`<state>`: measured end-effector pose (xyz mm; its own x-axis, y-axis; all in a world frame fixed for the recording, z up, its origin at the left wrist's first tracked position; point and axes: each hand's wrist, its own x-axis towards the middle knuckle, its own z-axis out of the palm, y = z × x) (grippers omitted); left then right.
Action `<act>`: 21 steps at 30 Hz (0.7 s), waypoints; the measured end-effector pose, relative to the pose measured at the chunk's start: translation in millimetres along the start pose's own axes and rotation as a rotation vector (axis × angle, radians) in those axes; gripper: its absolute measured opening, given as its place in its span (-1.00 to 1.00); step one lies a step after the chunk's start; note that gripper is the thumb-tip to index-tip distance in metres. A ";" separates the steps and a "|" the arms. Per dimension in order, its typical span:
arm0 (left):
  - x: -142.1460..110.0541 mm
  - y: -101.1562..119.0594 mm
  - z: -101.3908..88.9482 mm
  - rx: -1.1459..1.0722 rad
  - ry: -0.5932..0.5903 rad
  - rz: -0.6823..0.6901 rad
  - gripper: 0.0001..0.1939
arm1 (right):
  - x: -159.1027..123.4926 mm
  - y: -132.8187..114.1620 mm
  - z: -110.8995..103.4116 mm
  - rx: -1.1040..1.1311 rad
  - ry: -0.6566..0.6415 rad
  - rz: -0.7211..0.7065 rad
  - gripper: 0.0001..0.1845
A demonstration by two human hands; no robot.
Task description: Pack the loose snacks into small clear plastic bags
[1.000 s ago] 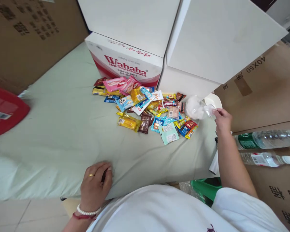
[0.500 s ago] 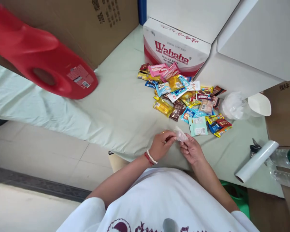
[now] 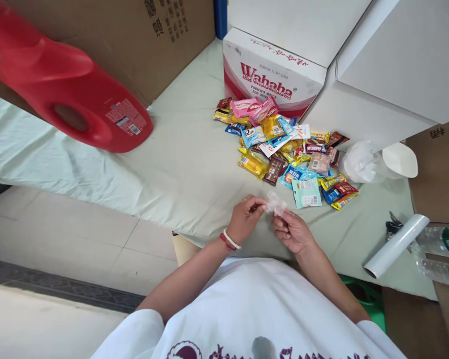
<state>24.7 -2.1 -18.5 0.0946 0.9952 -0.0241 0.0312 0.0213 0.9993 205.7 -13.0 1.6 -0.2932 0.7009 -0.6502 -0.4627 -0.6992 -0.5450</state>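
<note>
Between my two hands is a small clear plastic bag (image 3: 276, 203), crumpled and thin. The fingertips of my left hand (image 3: 246, 218) pinch its left side. My right hand (image 3: 292, 230) grips its lower right edge between thumb and fingers, the other fingers curled. Just beyond the hands lies a pile of wrapped snacks, with a pale green packet (image 3: 307, 193), a yellow-wrapped snack (image 3: 253, 165) and a dark brown packet (image 3: 274, 170) nearest. Right of the pile sits a bunch of clear plastic bags (image 3: 361, 162) beside a white bowl (image 3: 400, 160).
A red jug (image 3: 97, 89) lies at the left on the pale green cloth (image 3: 172, 184). Behind the snacks stands a Wahaba carton (image 3: 271, 75) against white boxes (image 3: 392, 65). At the right are a white roll (image 3: 396, 246), scissors (image 3: 393, 225) and clear bottles (image 3: 439, 242).
My right hand has brought the plastic bag from the right side to the front of me. My left hand came up to take hold of it, and the bag has since spread out somewhat.
</note>
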 end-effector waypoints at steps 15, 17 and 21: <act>-2.2 -3.4 0.8 -0.338 -0.061 -0.346 -0.54 | -11.9 -9.8 4.6 -0.787 0.094 -0.647 -0.73; -2.4 -3.6 1.5 -0.319 -0.068 -0.321 -0.53 | -5.5 -9.0 11.2 -0.849 0.014 -0.626 -0.80; -2.7 -5.5 -2.6 -0.406 -0.052 -0.328 -0.48 | 3.1 -17.7 4.6 -0.651 0.074 -0.565 -0.78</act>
<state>21.7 -4.7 -23.9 0.1939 0.9242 -0.3289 -0.3197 0.3765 0.8695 209.1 2.2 11.7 -0.0975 0.9727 -0.2108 0.0551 -0.2062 -0.9770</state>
